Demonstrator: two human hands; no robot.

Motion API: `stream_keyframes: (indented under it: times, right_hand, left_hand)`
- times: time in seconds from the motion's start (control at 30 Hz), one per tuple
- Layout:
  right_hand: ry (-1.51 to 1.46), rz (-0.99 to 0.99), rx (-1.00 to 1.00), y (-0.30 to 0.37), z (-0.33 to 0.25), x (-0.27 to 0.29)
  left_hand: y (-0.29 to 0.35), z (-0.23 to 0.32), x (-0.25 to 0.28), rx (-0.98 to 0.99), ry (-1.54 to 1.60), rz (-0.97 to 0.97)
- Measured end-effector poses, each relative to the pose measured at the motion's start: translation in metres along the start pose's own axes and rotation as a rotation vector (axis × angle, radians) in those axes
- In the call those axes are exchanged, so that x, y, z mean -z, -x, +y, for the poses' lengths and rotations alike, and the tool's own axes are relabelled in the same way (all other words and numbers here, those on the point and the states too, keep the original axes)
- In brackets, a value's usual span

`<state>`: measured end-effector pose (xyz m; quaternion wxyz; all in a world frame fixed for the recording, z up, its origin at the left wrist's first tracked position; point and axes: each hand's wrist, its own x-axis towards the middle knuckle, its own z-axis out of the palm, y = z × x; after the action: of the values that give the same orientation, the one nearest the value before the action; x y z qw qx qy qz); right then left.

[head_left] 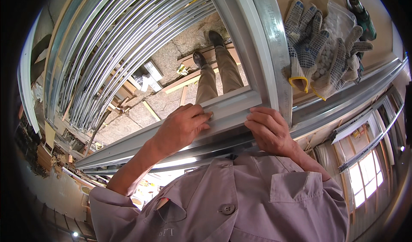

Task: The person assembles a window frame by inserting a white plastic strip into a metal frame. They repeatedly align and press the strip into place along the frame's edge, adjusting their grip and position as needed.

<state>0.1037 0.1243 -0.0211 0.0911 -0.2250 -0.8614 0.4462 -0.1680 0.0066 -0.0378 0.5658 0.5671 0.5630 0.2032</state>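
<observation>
Two bare hands work at the pale grey frame (234, 112), mid-picture: the left hand (180, 124) curls over its lower rail, the right hand (270, 130) bunches its fingers near the corner; whether either pinches anything, I cannot tell. Even fingertip pressure along the rail would probably serve best. Its stepped profile looks smooth; upper right, knitted gloves (305, 44) show dotted surfaces.

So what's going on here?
A person is working bare-handed at a light grey frame. The left hand is on its near side, the right hand by the near right corner; whether either holds something small is hard to tell. Work gloves, a clear bag and a power drill lie to the right.
</observation>
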Motion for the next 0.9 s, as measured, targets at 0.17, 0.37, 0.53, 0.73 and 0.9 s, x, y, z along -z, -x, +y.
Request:
stream_keyframes:
  times: [0.17,0.37,0.53,0.73,0.9]
  right_hand:
    - [-0.006,-0.015,-0.015,-0.002,-0.001,0.002]
    - [-0.020,-0.020,-0.021,-0.003,-0.002,0.004]
    - [-0.015,-0.015,-0.009,-0.001,-0.001,0.004]
    - [-0.042,-0.004,0.020,0.000,0.003,0.004]
    - [-0.062,0.007,0.030,0.003,0.006,0.002]
  left_hand:
    - [-0.007,-0.003,0.009,0.017,0.041,-0.093]
    - [-0.019,-0.004,0.019,0.015,-0.029,-0.204]
    - [-0.025,0.003,0.012,0.096,-0.077,-0.170]
    - [-0.022,0.011,0.008,0.177,-0.080,-0.088]
    - [-0.023,0.020,0.008,0.229,-0.121,-0.124]
